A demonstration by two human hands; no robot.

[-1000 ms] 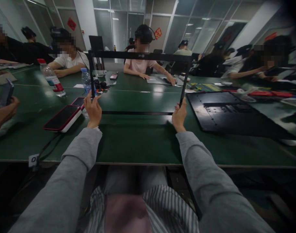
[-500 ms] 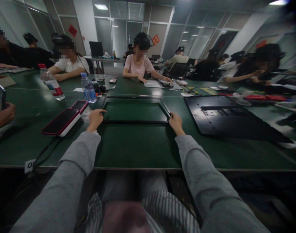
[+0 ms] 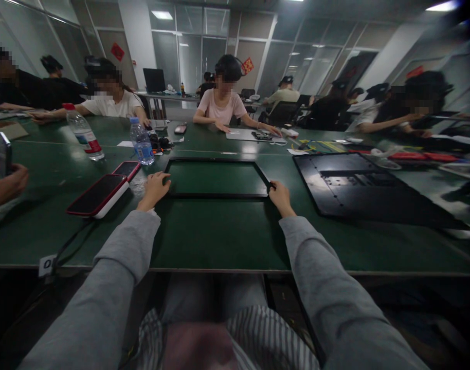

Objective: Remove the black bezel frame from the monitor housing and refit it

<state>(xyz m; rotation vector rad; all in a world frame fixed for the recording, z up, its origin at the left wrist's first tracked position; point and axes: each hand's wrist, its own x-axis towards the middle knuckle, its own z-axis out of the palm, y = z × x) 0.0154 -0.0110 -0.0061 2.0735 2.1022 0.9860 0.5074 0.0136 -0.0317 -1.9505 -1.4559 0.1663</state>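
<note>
A thin black rectangular bezel, like the one around a laptop screen, is in front of me over the green table, which shows through its opening. At its left near corner, my left hand is closed on the side strip with curled fingers. My right hand pinches the right strip near the near corner, thumb and fingers pressed together. To the right lies a large black laptop casing, its recessed inner side up, apart from my right hand.
Left of my left hand, a phone with a red rim rests on a white block. A blue-capped bottle and a red-capped bottle stand behind it. At far left, another person's hand holds a phone. Several people sit around the table.
The bezel's far edge has come down a little, and the bezel now looks flatter. My left index finger, stretched out before, has curled in. My right hand keeps its hold.
</note>
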